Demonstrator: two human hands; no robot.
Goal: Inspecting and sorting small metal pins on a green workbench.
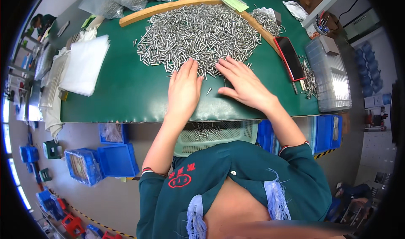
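Note:
A wide heap of small silvery metal pins [198, 32] lies spread on the green tabletop. At the heap's near edge my left hand [184, 87] rests with its fingers stretched out and together, fingertips touching the pins. My right hand [242, 83] lies flat to the right of it, its fingers extended onto the near right part of the heap and its thumb apart. Neither hand grips anything. Between them a loose pin [209, 91] sits by itself on the green surface. Below the table edge, a pale green basket [185, 148] has more pins in it.
Wooden strips [168, 7] border the heap at the back and right. A red-edged phone [289, 58] leans at the right, beside longer metal pieces [309, 79] and clear plastic boxes [327, 78]. White sheets [84, 66] lie left; filled plastic bags [101, 2] stand behind.

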